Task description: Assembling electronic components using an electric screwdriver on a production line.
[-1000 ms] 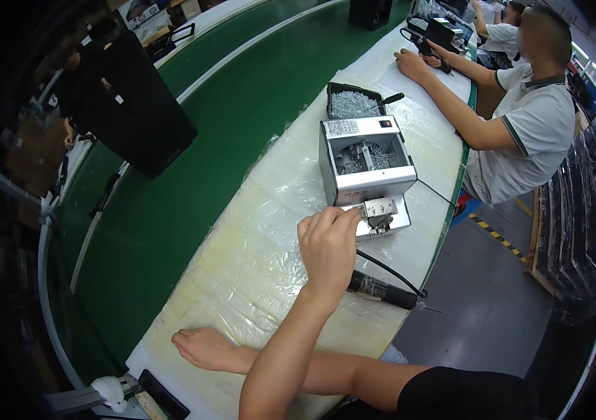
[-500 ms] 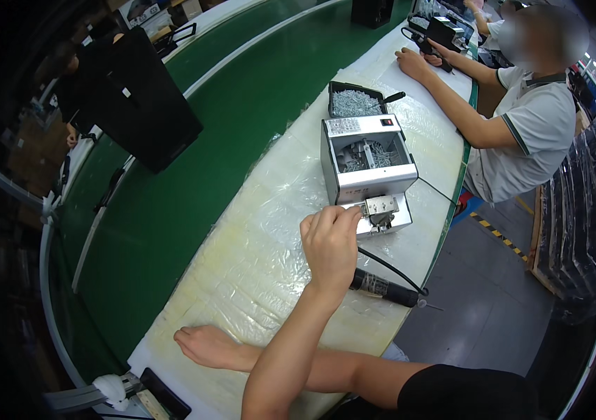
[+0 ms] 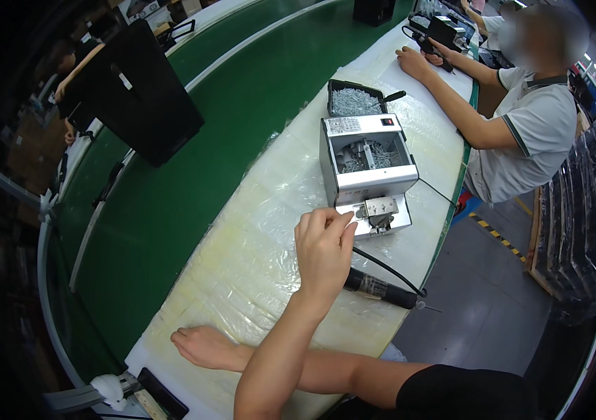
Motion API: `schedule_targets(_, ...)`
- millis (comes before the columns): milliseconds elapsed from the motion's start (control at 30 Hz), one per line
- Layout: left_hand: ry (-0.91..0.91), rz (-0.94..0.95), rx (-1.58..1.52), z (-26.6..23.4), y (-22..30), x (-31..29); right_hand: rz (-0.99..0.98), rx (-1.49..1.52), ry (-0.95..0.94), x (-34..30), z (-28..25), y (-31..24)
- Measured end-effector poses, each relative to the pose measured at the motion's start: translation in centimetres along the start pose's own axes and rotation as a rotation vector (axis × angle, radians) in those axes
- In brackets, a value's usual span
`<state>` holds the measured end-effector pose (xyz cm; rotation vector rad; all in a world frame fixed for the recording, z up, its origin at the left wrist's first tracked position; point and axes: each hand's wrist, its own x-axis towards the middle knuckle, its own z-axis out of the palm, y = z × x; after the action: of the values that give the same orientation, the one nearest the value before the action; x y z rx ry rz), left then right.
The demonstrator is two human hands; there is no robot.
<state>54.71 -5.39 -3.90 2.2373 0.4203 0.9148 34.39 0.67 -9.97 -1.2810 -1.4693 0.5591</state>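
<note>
My left hand (image 3: 322,253) is raised at the front of a silver screw feeder (image 3: 375,178), just left of its metal outlet block (image 3: 380,207). Thumb and forefinger come together in a pinch; anything between them is too small to make out. Loose screws (image 3: 364,154) lie in the feeder's hopper. Beneath my left forearm crosses my right arm, and my right hand (image 3: 205,347) rests on the plastic-covered table (image 3: 242,259) with its fingers curled and their inner side hidden. A black electric screwdriver (image 3: 382,288) with a thin bit lies right of my left wrist.
Behind the feeder sits a black bin of screws (image 3: 355,101) with a dark handle over its rim. A co-worker (image 3: 522,126) handles a black tool at the far right. Across the green conveyor (image 3: 242,119) stands a large black panel (image 3: 137,91). A black cable (image 3: 389,266) loops beside the screwdriver.
My left hand has drawn slightly left, back from the feeder's outlet. My right hand has barely moved. Across the conveyor, another person's arm now shows over the black panel.
</note>
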Motion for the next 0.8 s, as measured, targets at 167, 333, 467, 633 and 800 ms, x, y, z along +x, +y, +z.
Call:
schedule_targets(167, -0.034, 0.002, 0.013, 0.1, 0.2, -0.2, 0.011, -0.014, -0.010, 0.1, 0.1, 0.0)
schedule_targets(333, -0.038, 0.088, 0.063, 0.3, 0.0, -0.4, 0.003, -0.019, 0.002, 0.0, 0.1, 0.0)
schedule_targets(467, -0.043, 0.114, 0.076, 0.3, -0.1, -0.5, 0.013, -0.030, -0.002, 0.0, 0.4, 0.0)
schedule_targets(633, -0.043, 0.132, 0.105, 0.2, -0.2, -0.5, 0.014, -0.030, -0.003, 0.0, 0.5, 0.1)
schedule_targets(800, -0.062, -0.220, -0.362, -2.7, -0.1, -0.3, 0.014, -0.032, 0.010, -0.2, 0.5, 0.4)
